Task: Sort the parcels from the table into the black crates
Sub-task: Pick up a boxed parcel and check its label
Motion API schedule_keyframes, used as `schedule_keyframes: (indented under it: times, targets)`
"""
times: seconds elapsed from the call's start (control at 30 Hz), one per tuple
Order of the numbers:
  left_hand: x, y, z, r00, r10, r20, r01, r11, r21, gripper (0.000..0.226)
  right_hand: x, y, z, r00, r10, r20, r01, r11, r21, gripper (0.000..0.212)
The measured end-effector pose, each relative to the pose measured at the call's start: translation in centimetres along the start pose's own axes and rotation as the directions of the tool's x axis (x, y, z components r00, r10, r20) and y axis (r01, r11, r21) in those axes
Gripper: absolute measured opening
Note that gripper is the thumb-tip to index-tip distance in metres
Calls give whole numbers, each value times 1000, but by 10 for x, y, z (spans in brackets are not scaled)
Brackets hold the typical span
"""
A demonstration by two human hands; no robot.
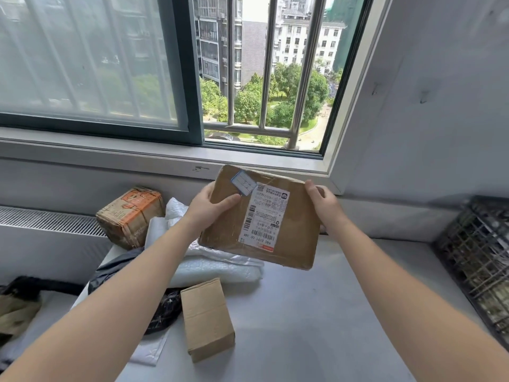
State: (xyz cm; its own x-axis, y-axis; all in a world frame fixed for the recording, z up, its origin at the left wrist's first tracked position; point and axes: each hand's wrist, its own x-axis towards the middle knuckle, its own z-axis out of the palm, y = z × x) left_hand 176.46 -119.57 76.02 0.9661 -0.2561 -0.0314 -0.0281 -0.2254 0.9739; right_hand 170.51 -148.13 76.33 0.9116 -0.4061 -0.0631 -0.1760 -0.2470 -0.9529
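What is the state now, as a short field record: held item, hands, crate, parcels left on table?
held: flat brown parcel, above the table
left hand: grips its left edge
right hand: grips its upper right corner
crate: black crate at right edge of view
on table: small plain box, orange-printed box, white mailers

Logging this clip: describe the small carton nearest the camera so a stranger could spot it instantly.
On the grey table under the window, parcels lie heaped at the left. At the heap's near edge sits a small brown carton. Unlike the orange-printed box and the labelled flat parcel, it is plain.
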Motion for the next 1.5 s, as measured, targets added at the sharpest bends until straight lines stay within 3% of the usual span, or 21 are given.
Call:
schedule_keyframes:
  times: [0.07, 0.13, 0.23, 0.33, 0.43, 0.53, 0.63, 0.73, 0.8, 0.9, 1.0, 1.07, 1.1, 1.2, 1.33, 1.5]
  targets:
    - [5, 14, -3, 999, 49, 12, -51, 992, 118, 80, 2, 4, -10, 996, -43, 78, 56, 982, -182, 54]
    - [11, 30, -3, 991, 123, 54, -134, 918, 372, 85, 1, 0, -16, 976, -97, 193, 164, 913, -374, 74]
    - [20, 53, 10, 957, 226, 181, -285, 622, 729, 108, -3, -24, -8, 915, -235, 327, 363, 833, -417, 88]
    - [24, 67, 29, 912, 292, 289, -387, 375, 843, 127, -6, -49, 7, 854, -322, 409, 487, 771, -409, 84]
    - [28, 76, 38, 880, 302, 367, -448, 271, 852, 135, -5, -59, 11, 834, -317, 452, 529, 691, -492, 78]
    - [30, 82, 37, 866, 292, 407, -486, 295, 823, 131, -3, -65, 8, 840, -287, 460, 513, 694, -505, 75]
    - [29, 79, 34, 820, 408, 401, -535, 297, 791, 112, -1, -66, 8, 859, -326, 394, 498, 706, -503, 74]
    - [26, 68, 32, 785, 569, 244, -483, 316, 816, 96, 3, -62, 3, 900, -393, 191, 433, 742, -512, 72]
    - [25, 59, 31, 832, 552, 53, -343, 437, 832, 102, 4, -54, -5, 940, -339, 49, 325, 839, -436, 70]
    - [22, 44, 31, 915, 344, -210, -108, 711, 695, 118, 3, -45, -14, 970, -221, -100, 194, 955, -225, 66]
    - [23, 32, 33, 954, -4, -301, 84, 964, 252, 124, 4, -38, -16, 974, -134, -185, 140, 990, 21, 52]
    - [23, 30, 39, 964, -160, -212, 142, 985, -97, 112, 3, -34, -17, 986, -55, -159, 81, 983, 163, 47]
    - [22, 30, 42, 967, -173, -188, 141, 975, -170, 101, 2, -32, -18, 990, -29, -139, 53, 984, 171, 45]
    - [19, 31, 50, 970, -87, -227, 52, 987, -154, 76, -1, -29, -25, 991, -32, -127, 35, 999, 21, 33]
    - [10, 36, 54, 970, 36, -242, -63, 993, -105, 88, -10, -31, -35, 985, -113, -127, 88, 977, -194, 20]
    - [-7, 48, 59, 959, 154, -240, -151, 988, 28, 109, -27, -39, -35, 955, -260, -141, 199, 917, -345, 85]
